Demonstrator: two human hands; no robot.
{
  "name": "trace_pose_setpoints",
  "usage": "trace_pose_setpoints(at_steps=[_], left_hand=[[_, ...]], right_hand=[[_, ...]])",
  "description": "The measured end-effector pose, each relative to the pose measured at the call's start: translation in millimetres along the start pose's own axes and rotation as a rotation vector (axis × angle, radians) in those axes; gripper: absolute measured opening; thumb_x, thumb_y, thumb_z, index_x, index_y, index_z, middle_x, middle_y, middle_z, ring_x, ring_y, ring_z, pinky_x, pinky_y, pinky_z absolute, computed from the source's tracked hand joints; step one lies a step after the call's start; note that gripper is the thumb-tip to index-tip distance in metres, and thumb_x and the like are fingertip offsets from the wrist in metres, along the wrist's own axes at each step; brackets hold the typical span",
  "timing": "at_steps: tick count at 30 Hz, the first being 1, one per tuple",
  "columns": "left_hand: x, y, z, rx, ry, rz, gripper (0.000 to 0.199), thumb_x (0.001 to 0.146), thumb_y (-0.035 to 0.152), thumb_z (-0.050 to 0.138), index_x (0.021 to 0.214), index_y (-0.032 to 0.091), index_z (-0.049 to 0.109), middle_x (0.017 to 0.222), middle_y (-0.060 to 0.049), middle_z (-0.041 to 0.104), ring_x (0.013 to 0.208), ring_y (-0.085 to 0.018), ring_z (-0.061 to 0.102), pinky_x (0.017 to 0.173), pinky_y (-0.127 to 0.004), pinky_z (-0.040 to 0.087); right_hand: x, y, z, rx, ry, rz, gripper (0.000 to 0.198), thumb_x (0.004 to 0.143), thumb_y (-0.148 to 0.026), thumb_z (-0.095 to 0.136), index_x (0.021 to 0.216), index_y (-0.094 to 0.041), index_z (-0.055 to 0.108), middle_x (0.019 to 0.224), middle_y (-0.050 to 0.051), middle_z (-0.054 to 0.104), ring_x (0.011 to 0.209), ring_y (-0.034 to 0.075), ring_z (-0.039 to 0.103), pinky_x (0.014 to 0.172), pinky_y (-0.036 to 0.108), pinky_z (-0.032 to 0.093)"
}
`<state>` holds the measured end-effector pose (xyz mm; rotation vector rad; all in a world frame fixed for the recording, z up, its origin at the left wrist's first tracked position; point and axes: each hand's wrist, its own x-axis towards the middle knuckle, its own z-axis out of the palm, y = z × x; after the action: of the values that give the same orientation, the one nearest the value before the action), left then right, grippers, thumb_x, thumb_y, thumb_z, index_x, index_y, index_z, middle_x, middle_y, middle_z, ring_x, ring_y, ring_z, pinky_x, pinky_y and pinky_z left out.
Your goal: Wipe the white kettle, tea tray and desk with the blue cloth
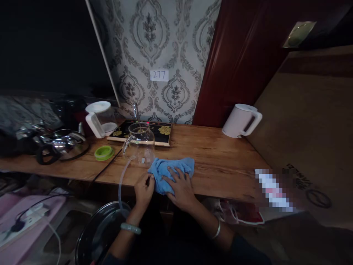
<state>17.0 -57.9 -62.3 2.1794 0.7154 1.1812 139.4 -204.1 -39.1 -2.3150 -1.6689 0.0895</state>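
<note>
A crumpled blue cloth (162,167) lies at the front of the wooden counter. My right hand (180,189) rests flat on top of it, fingers spread. At the cloth's left edge, my left hand (145,189) is closed, its curled fingers and thumb pinching the edge. Just behind stands a clear glass kettle (142,145) with a glass handle, its top uncovered. A metal spout (135,110) reaches toward its opening from behind. From beside the kettle's base a clear tube (121,184) hangs over the counter's edge into a dark basin (93,228).
A black panel with gold flowers (164,130) lies behind the kettle. Left are a green ring-shaped lid (104,152), a white-handled jug (96,123) and a steel kettle (68,143). A white kettle (239,120) stands right, near a cardboard box (309,129). A power strip (27,221) lies lower left.
</note>
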Motion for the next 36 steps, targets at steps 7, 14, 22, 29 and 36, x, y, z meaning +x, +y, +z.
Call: trace_pose_setpoints(at_steps=[7,14,22,29,36], left_hand=[[-3,6,-46,-0.072,0.187,-0.104,0.027,0.088,0.036,0.053,0.070,0.019,0.064,0.062,0.001,0.061,0.060,-0.014,0.059,0.059,-0.023,0.047],[36,-1,-65,-0.138,0.521,-0.168,0.038,0.082,0.045,0.064,0.110,0.019,0.063,0.102,-0.008,0.065,0.081,-0.017,0.062,0.065,-0.025,0.051],[53,-8,-61,-0.230,0.332,-0.239,0.047,0.089,0.060,0.051,0.107,0.018,0.066,0.104,-0.011,0.071,0.098,-0.025,0.067,0.086,-0.039,0.055],[51,-12,-58,-0.218,0.300,-0.202,0.042,0.088,0.058,0.054,0.093,0.018,0.069,0.092,-0.010,0.074,0.086,-0.025,0.070,0.083,-0.039,0.057],[50,-14,-51,-0.195,0.289,-0.165,0.036,0.088,0.053,0.056,0.089,0.019,0.069,0.084,-0.008,0.075,0.080,-0.023,0.072,0.077,-0.036,0.058]], right_hand=[[-25,91,-14,-0.128,0.029,0.038,0.061,0.085,-0.030,0.054,0.145,-0.034,0.052,0.163,0.002,0.034,0.145,0.035,0.031,0.113,0.059,0.027],[-35,180,6,-0.298,0.256,0.346,0.056,0.089,-0.041,0.043,0.143,-0.027,0.054,0.155,0.010,0.045,0.138,0.037,0.042,0.103,0.060,0.042],[-32,175,39,-0.251,0.380,0.361,0.064,0.090,-0.058,0.030,0.138,-0.027,0.057,0.154,0.011,0.046,0.142,0.036,0.041,0.107,0.062,0.040],[-29,189,49,-0.151,0.443,0.347,0.067,0.082,-0.060,0.036,0.143,-0.040,0.051,0.151,0.003,0.050,0.140,0.040,0.044,0.105,0.068,0.040],[-26,187,55,-0.126,0.502,0.356,0.070,0.079,-0.057,0.038,0.148,-0.047,0.041,0.152,-0.001,0.049,0.136,0.043,0.047,0.100,0.069,0.044]])
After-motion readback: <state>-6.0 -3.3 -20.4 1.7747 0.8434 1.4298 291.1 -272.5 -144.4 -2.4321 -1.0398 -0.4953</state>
